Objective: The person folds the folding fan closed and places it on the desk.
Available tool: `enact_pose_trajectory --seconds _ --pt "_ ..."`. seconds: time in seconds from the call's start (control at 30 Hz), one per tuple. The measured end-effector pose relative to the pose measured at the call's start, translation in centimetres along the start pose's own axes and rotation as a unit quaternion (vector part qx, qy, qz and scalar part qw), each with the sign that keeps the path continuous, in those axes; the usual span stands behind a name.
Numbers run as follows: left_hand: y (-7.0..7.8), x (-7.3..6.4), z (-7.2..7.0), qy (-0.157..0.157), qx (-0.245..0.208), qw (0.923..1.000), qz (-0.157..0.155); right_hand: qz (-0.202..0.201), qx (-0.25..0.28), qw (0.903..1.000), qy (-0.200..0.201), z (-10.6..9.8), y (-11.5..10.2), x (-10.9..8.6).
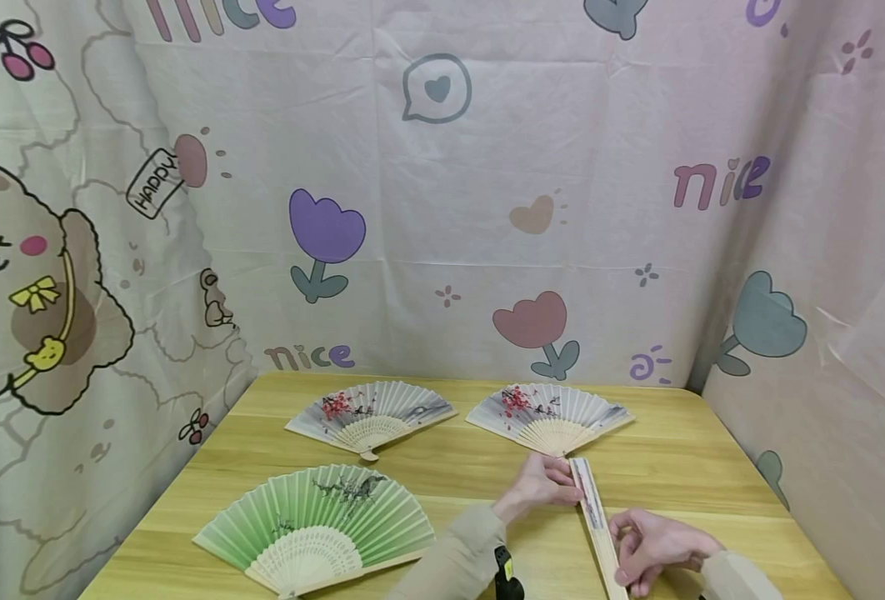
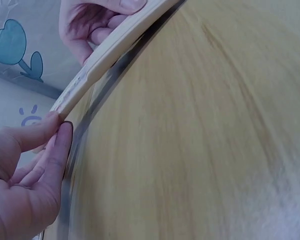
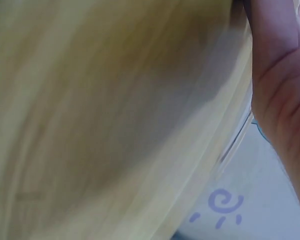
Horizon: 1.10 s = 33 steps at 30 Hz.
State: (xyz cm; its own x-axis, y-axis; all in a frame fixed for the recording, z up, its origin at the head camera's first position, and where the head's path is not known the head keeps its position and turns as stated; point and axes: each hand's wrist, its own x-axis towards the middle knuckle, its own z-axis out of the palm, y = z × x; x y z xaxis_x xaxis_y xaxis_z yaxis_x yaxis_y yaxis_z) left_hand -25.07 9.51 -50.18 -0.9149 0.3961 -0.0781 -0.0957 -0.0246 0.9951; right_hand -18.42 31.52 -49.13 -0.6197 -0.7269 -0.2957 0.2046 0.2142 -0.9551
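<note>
While the folded fan (image 1: 595, 515) slants between, the left hand (image 1: 542, 485) pinches its far end, the right hand (image 1: 656, 543) its near part.

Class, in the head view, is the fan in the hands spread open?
No, the held fan is folded into a narrow strip.

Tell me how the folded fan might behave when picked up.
The folded fan is probably light, being so slim. It should feel fairly stiff, since its pale sticks look like wood or bamboo. Its flat-looking face makes rolling unlikely.
</note>
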Motion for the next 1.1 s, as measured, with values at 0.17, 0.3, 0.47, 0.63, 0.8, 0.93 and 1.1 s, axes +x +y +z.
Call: enact_pose_trajectory --seconds 0.17,0.3,0.47,0.63,0.8,0.93,1.1 --pt "0.0 -0.3 0.5 0.017 0.023 0.9996 0.001 0.013 -0.014 0.9995 0.026 0.2 -0.2 -0.3" --pt "0.0 -0.4 0.9 0.016 0.045 0.9988 0.010 0.024 -0.034 0.9975 0.056 0.4 -0.5 -0.4" --pt "-0.1 -0.5 1.1 0.012 0.064 0.9976 0.022 0.040 -0.055 0.9946 0.079 0.5 -0.8 -0.4" --pt "0.0 -0.6 1.3 0.011 0.068 0.9974 0.023 0.046 -0.076 0.9917 0.093 0.4 -0.9 -0.5" --pt "0.2 -0.8 1.3 0.011 0.065 0.9977 0.015 0.047 -0.088 0.9895 0.104 0.3 -1.1 -0.6" --pt "0.2 -0.8 1.1 0.010 0.066 0.9977 0.012 0.054 -0.095 0.9866 0.122 0.3 -1.2 -0.6" --pt "-0.2 -0.8 0.6 0.011 0.057 0.9982 0.015 0.052 -0.096 0.9862 0.125 0.3 -1.2 -0.7"
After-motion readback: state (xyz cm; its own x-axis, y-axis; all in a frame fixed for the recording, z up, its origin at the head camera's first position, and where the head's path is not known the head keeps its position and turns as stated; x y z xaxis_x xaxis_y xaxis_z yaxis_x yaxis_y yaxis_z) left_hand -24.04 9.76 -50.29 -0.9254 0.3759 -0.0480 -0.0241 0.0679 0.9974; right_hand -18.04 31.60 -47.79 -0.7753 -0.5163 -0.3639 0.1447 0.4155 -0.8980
